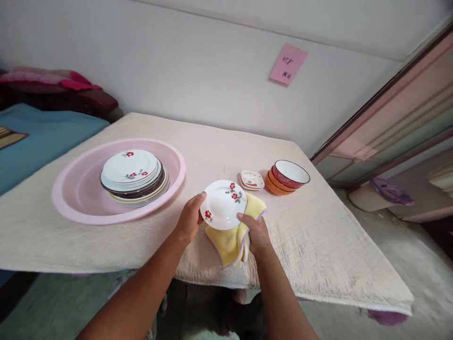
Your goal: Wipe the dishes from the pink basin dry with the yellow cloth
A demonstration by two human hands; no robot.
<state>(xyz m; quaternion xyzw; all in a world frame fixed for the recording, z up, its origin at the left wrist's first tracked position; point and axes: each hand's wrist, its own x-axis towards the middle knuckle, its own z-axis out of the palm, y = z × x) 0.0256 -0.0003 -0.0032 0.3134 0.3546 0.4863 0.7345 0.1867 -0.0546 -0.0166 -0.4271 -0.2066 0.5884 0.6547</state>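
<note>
A white plate with red flowers and grey leaves is held up between both hands over the near part of the table. My left hand grips its left rim, thumb on top and fingers hidden beneath. At the lower right rim, my right hand pinches the plate with its thumb on the face. A yellow cloth with purple edging is bunched in that same hand, passing behind the plate and hanging below it.
To the left, a pink basin holds a stack of plates. Small square dishes and stacked bowls stand to the right on the cloth-covered table. A pink note is on the wall behind.
</note>
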